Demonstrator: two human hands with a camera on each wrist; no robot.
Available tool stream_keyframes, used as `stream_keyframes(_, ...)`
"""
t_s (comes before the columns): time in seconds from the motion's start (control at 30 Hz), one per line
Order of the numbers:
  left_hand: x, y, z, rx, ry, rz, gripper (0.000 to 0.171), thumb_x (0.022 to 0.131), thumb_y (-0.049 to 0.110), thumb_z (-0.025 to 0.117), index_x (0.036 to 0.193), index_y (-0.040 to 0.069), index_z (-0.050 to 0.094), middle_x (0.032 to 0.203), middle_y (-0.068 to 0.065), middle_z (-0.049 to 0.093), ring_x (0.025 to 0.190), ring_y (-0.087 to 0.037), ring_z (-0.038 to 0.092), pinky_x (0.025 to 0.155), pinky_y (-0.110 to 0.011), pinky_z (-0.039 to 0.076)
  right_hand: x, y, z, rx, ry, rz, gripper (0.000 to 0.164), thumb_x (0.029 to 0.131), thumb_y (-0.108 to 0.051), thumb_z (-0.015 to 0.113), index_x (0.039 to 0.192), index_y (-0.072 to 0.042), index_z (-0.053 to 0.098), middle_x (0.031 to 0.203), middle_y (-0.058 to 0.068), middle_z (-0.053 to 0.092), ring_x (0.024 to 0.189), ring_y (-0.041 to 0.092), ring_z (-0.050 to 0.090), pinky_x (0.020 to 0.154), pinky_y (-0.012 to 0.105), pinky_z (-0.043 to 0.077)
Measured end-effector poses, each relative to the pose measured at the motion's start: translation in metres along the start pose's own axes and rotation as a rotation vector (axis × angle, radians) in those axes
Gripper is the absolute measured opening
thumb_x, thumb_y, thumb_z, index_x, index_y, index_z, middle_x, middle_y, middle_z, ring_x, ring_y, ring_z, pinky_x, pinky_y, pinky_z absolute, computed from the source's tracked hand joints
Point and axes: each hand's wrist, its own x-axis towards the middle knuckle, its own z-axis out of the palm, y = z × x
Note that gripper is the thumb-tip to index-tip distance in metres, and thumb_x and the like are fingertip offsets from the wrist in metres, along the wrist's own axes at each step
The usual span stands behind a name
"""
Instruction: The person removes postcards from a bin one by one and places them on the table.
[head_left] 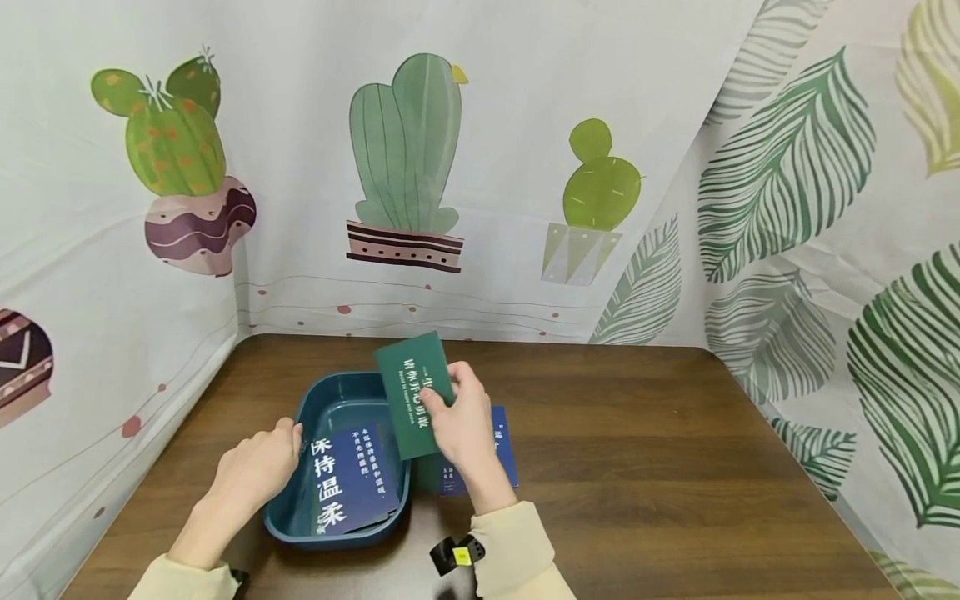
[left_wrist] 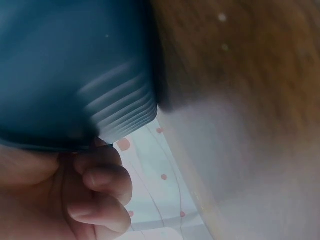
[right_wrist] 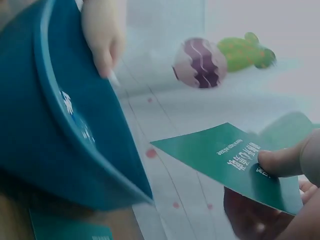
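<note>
My left hand (head_left: 258,462) grips the left rim of a dark teal plastic basin (head_left: 345,540). In the left wrist view, its thumb and curled fingers (left_wrist: 107,182) close on the basin's edge. Inside lies a blue card (head_left: 356,467) with large white Chinese writing, other card edges showing beneath it. My right hand (head_left: 463,425) pinches a green card (head_left: 405,429) with white writing, the thumb on its printed face and fingers behind. That card is tilted, overlapping the basin's right rim in the head view; the right wrist view shows it apart from the basin.
On the table to the basin's right, partly hidden by the right hand, lie a blue card (head_left: 506,454) and a green card (right_wrist: 70,225). The brown wooden table (head_left: 637,450) stretches rightward. White curtains with cactus and leaf prints hang behind and along both sides.
</note>
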Motion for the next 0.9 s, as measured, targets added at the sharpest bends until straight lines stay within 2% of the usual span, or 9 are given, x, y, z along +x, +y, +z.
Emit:
stream_keyframes(0.1,0.001,0.001,0.001,-0.002,-0.002,0.0,0.03,0.106,0.023,0.036,0.098,-0.003,0.048,0.082,-0.024,0.059,0.068,-0.04,0.059,0.056,-0.052,0.046,0.004,0.006,-0.016,0.029,0.003,0.012,0.019,0.094,-0.006,0.064,0.109,-0.008,0.053,0.086,0.001,0.067,0.066,0.018,0.065,0.053,0.035,0.051)
stream_keyframes(0.2,0.002,0.001,0.002,-0.006,-0.002,0.003,0.03,0.106,0.023,0.035,0.097,-0.003,0.048,0.082,-0.024,0.059,0.068,-0.04,0.059,0.055,-0.052,0.046,0.007,0.015,-0.032,0.003,0.022,0.033,0.018,0.094,-0.004,0.058,0.111,-0.006,0.053,0.086,0.004,0.066,0.067,0.02,0.065,0.053,0.037,0.051)
stream_keyframes(0.33,0.002,-0.001,0.003,-0.003,0.001,0.005,0.03,0.106,0.023,0.035,0.098,-0.003,0.048,0.082,-0.024,0.059,0.068,-0.041,0.059,0.056,-0.053,0.046,0.009,0.026,-0.047,-0.092,0.049,0.053,0.018,0.093,-0.004,0.055,0.111,-0.006,0.054,0.085,0.003,0.065,0.068,0.019,0.063,0.055,0.037,0.05)
stream_keyframes(0.53,0.002,-0.002,0.002,-0.001,-0.003,-0.001,0.031,0.106,0.024,0.034,0.096,-0.002,0.048,0.081,-0.024,0.058,0.069,-0.043,0.059,0.056,-0.053,0.045,0.01,0.044,-0.064,-0.244,0.071,0.078,0.021,0.091,-0.003,0.059,0.112,-0.005,0.055,0.087,0.002,0.064,0.073,0.017,0.06,0.059,0.035,0.049)
stream_keyframes(0.7,0.0,-0.004,0.001,-0.001,0.0,0.005,0.031,0.106,0.024,0.034,0.095,-0.002,0.048,0.081,-0.024,0.059,0.069,-0.043,0.059,0.055,-0.054,0.045,0.011,0.059,-0.076,-0.382,0.025,0.133,0.027,0.092,-0.002,0.061,0.116,-0.006,0.051,0.097,0.006,0.06,0.08,0.018,0.057,0.065,0.034,0.047)
stream_keyframes(0.9,0.002,-0.003,0.0,-0.007,-0.005,0.009,0.031,0.107,0.024,0.033,0.096,-0.002,0.048,0.082,-0.024,0.059,0.07,-0.044,0.059,0.055,-0.054,0.045,0.011,0.074,-0.082,-0.399,0.001,0.236,0.036,0.092,-0.001,0.059,0.124,-0.006,0.043,0.105,0.012,0.057,0.085,0.022,0.056,0.068,0.036,0.047)
